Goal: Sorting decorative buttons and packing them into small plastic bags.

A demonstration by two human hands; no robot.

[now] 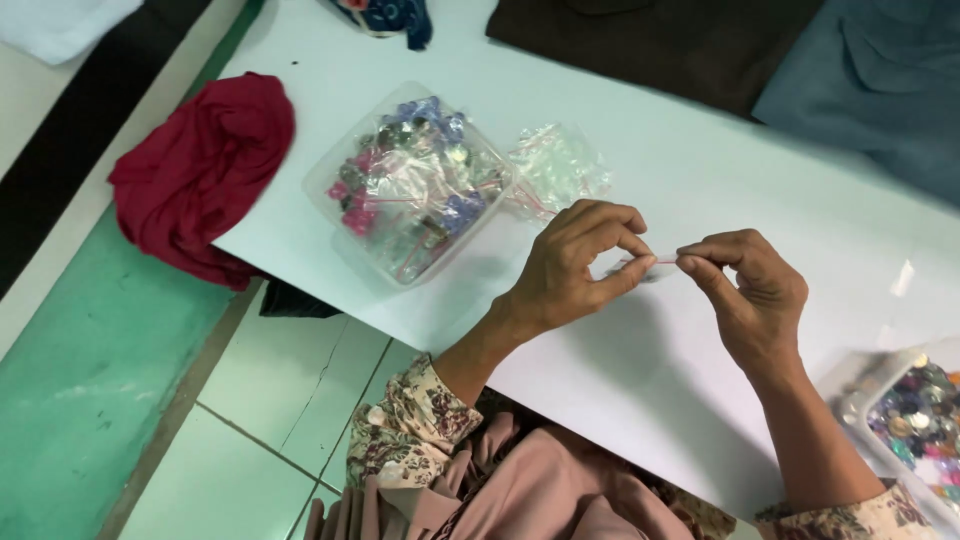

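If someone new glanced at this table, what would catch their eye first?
Probably the two hands, left hand and right hand, pinching a small clear bag between them at centre. Next, the clear tub of colourful beads behind them, and the crimson cloth hanging over the table's left edge.

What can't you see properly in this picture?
- Small clear bag, head view: mostly covered by the fingertips of the left hand and right hand; what is inside cannot be made out.
- Container of shiny pieces: cut off by the right edge.
- Clear tub of small bags: its contents are too small and glary to identify.
- Dark cloths: cut off by the top edge.
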